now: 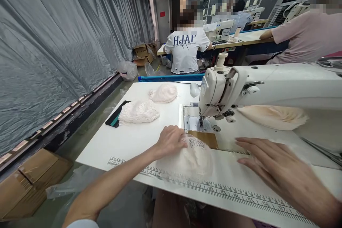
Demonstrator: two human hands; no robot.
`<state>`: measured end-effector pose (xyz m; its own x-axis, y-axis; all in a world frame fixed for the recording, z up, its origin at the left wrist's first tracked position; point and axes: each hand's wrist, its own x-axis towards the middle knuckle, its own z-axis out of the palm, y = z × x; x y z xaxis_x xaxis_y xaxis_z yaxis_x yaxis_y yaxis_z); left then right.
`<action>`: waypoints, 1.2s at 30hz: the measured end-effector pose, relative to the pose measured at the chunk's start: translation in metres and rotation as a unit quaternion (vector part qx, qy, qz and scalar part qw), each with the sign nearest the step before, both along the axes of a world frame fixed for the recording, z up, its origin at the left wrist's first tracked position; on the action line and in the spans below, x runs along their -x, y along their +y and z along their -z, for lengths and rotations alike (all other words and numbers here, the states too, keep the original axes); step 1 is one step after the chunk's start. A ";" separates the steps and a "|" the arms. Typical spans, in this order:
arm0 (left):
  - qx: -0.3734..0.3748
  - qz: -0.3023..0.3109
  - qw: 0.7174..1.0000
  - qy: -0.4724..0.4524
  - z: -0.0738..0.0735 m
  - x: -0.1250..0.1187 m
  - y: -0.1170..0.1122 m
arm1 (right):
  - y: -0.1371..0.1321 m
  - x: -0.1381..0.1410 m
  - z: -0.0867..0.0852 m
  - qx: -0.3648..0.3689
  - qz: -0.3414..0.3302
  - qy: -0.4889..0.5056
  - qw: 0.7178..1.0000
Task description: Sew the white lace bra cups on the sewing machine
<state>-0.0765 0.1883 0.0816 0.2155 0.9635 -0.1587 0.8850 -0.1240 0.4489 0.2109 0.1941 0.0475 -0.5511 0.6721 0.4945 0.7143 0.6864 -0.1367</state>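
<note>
My left hand (171,140) is closed on the left edge of a white lace fabric piece (197,156), which lies in front of the sewing machine (217,92) and looks blurred by motion. Over the table to the right, my right hand (278,169) has its fingers stretched out and nothing in them. Between the hands and the needle area sits a brown plate (204,139) beside the metal needle plate (192,123). Two more pale lace pieces, a nearer one (139,111) and a farther one (164,93), rest on the left of the table.
A dark phone-like object (113,119) lies partly under the nearer lace piece. Cream fabric (278,117) is behind the machine arm, with scissors-like metal (320,151) at right. A cardboard box (34,181) stands on the floor. Other people (187,48) sit at machines ahead.
</note>
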 end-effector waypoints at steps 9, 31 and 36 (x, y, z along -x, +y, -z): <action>0.042 0.017 0.975 -0.219 -0.019 -0.003 -0.017 | 0.018 0.091 -0.015 0.391 -0.151 0.180 0.890; 0.024 0.057 0.985 -0.162 0.005 -0.045 0.048 | 0.024 0.057 -0.005 0.016 -0.154 0.018 0.988; -0.009 0.067 0.990 -0.125 0.012 -0.045 0.051 | 0.029 0.053 0.005 0.033 -0.143 0.018 0.989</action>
<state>-0.0315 0.2393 0.0695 0.3727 0.9255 -0.0670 0.7219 -0.2438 0.6477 0.1581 0.2229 0.0427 -0.7064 0.5231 0.4768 0.4866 0.8481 -0.2096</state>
